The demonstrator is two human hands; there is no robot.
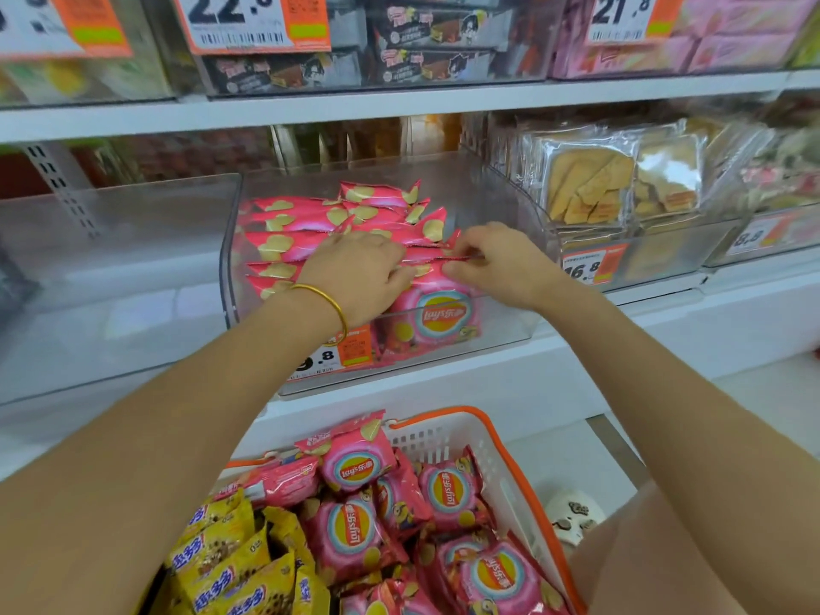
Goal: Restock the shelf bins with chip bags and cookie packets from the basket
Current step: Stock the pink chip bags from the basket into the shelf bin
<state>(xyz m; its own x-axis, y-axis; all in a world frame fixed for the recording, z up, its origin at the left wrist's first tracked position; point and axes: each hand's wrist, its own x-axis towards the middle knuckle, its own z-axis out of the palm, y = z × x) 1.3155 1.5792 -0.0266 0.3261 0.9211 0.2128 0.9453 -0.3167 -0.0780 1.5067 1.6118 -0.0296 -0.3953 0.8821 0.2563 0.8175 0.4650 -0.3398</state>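
Left grip (359,277) and right grip (501,264) both pinch the top edge of the front chip bag (437,317) in the clear bin (506,321).

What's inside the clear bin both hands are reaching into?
Pink chip bags stand in rows in the clear bin, filling its left side; its right rear is bare. The left hand and right hand grip the front bags' tops, hiding them. The floor beneath the bags is covered.
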